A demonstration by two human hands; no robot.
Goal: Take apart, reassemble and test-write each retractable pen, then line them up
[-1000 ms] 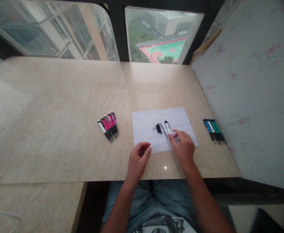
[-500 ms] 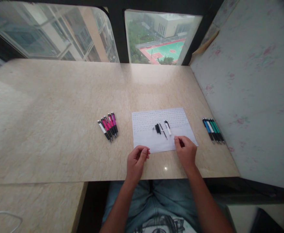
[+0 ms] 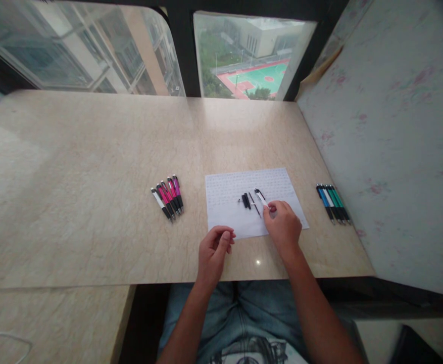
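A written sheet of paper (image 3: 232,189) lies on the marble table (image 3: 92,167). On it are small black pen parts (image 3: 246,200), a thin refill (image 3: 254,203) and a white pen barrel (image 3: 260,197). My right hand (image 3: 282,225) rests on the paper, fingertips pinched at the near end of the white barrel. My left hand (image 3: 214,247) hovers over the paper's near left corner, fingers curled loosely; I cannot make out anything in it.
A bunch of pink, magenta and white pens (image 3: 168,196) lies left of the paper. Blue, white and green pens (image 3: 333,202) lie by the right wall (image 3: 388,151). Windows (image 3: 244,55) run behind the table. A white cable (image 3: 5,338) lies at the lower left.
My right hand drew back toward me from the white barrel, then reached forward again and now touches its near end. My left hand has hardly moved.
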